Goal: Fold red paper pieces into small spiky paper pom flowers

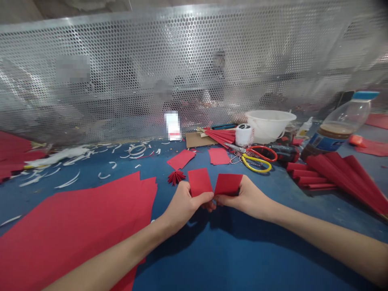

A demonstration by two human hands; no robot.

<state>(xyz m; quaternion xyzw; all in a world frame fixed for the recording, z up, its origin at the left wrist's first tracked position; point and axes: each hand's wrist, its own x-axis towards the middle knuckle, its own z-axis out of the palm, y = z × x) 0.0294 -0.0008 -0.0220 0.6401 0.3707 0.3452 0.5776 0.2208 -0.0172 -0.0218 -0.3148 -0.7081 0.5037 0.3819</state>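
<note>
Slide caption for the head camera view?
Left hand pinches a red paper rectangle, right hand a second red rectangle, above a blue worktable.

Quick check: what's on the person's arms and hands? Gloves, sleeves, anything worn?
Nothing visible. The left hand and right hand are ungloved. The left forearm and right forearm are bare, with no sleeve, watch, bracelet, tape or cable. Both arms run out of frame before the elbow.
</note>
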